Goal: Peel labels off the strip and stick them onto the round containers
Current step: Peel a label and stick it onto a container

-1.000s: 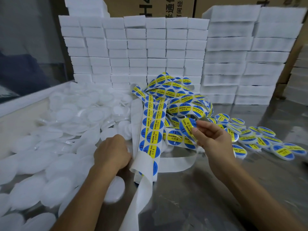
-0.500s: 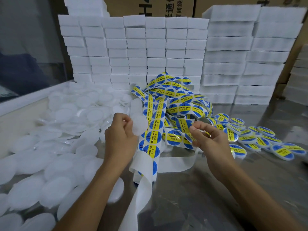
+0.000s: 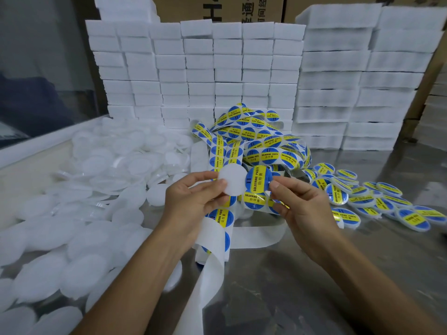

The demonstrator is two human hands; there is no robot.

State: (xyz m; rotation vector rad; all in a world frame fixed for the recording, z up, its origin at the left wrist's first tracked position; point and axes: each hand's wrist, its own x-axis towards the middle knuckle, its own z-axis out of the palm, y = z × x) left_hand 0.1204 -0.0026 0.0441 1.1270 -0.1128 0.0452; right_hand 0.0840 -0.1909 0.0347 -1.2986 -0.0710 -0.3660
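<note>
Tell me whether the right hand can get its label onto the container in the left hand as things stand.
Probably yes. The right hand pinches a peeled label right beside the bare container in the left hand, its flat face turned toward the camera. Nothing lies between them; the strip hangs behind.

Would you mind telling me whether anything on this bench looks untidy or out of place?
The label strip lies in a tangled, looping heap rather than on a roll, and its spent backing paper trails toward the near edge of the metal table. Nothing looks spilled or damaged.
</note>
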